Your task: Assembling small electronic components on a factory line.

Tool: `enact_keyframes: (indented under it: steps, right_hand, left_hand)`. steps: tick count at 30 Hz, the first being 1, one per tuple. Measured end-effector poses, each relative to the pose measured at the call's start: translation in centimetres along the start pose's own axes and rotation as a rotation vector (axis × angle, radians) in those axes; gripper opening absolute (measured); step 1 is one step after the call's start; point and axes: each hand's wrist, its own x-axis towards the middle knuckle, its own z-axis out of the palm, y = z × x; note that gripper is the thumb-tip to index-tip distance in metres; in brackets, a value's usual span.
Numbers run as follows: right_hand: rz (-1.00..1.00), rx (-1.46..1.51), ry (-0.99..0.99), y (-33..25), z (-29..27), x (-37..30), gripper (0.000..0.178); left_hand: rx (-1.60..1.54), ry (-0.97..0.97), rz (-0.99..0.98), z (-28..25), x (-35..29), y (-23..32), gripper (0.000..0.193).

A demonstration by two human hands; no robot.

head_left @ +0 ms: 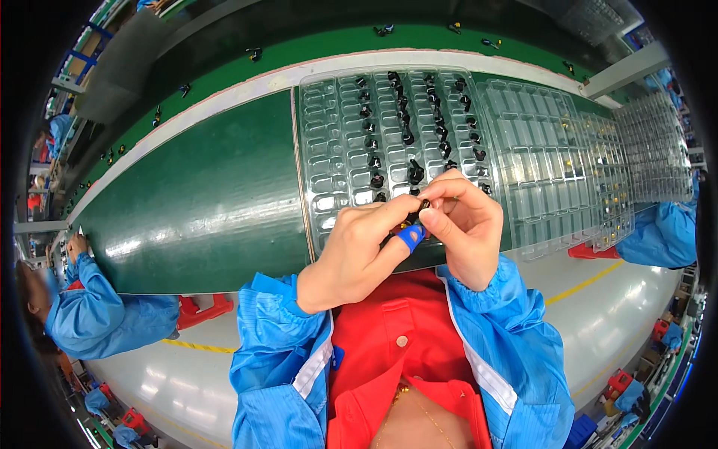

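Note:
My left hand and my right hand meet over the near edge of a clear plastic tray. Between their fingertips is a small black part, mostly covered by the fingers, and both hands pinch it. A blue finger cot covers a digit of my left hand. Rows of similar black parts sit in the tray's pockets just beyond my hands. The leftmost column of pockets holds none.
Another clear tray lies to the right, with stacked trays farther off. Behind the green table, a green belt carries scattered small black parts. A co-worker in a blue sleeve sits at the far left; another blue sleeve shows at right.

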Motion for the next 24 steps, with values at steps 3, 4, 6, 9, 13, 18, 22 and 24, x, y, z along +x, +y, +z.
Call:
enact_keyframes:
  steps: [3, 4, 6, 9, 13, 18, 22, 24]
  right_hand:
    - [0.04, -0.251, -0.037, -3.2, -0.2, -0.9, 0.029]
    - [0.0, -0.403, -0.102, -4.4, -0.9, -1.3, 0.036]
    - [-0.12, -0.638, -0.24, -6.3, -2.7, -1.8, 0.028]
    - [-0.089, -0.822, -0.269, -9.4, -4.8, -1.6, 0.021]
    - [-0.129, -0.848, -0.246, -10.2, -5.4, 1.7, 0.025]
    - [-0.102, -0.683, -0.34, -8.4, -3.1, 6.7, 0.027]
    - [-0.013, -0.423, -0.452, -6.9, -2.3, 7.9, 0.019]
    - [0.01, -0.324, -0.457, -6.1, -2.4, 8.0, 0.011]
  left_hand:
    - [0.064, 0.037, -0.012, -1.8, 1.1, 0.3, 0.021]
    - [0.02, 0.091, -0.049, -2.8, 1.7, 0.0, 0.018]
    - [-0.114, 0.149, -0.08, -4.3, 2.7, -0.7, 0.016]
    - [-0.289, 0.061, -0.082, -5.1, 4.2, -0.9, 0.025]
    - [-0.463, 0.0, -0.123, -3.4, 4.1, 0.1, 0.03]
    - [-0.462, -0.141, -0.098, -1.7, 3.4, 0.6, 0.031]
    - [-0.35, -0.145, -0.038, -1.2, 3.3, 0.6, 0.031]
    - [-0.351, -0.139, -0.038, -1.1, 3.2, 0.6, 0.031]
